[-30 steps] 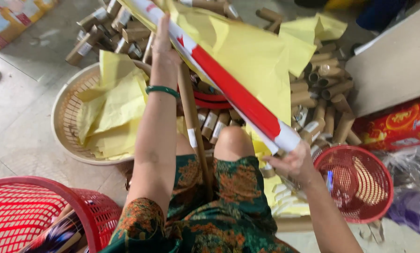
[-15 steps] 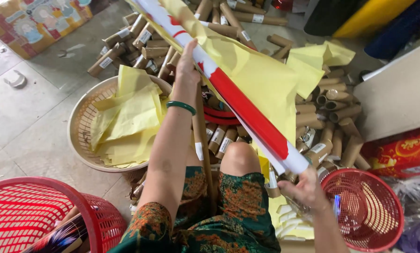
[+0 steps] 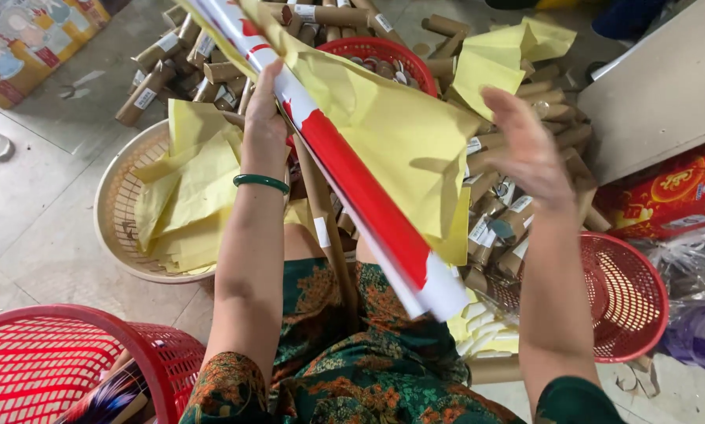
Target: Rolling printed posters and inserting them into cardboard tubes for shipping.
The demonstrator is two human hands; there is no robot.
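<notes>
A red-and-white roll [image 3: 368, 204] wrapped in yellow paper [image 3: 399, 133] is gripped by the left hand [image 3: 264, 118] above the lap; the right hand [image 3: 529, 149] is held open, off it. Yellow sheets are piled in the cream basket [image 3: 113, 212]. Cardboard tubes are held in the red basket [image 3: 635, 298].

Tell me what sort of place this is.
Probably a small workshop floor where paper rolls are sorted or unwrapped by hand: a heap of cardboard tubes on the tiled floor, a cream basket full of yellow paper sheets, and red plastic baskets around the seated person.
</notes>
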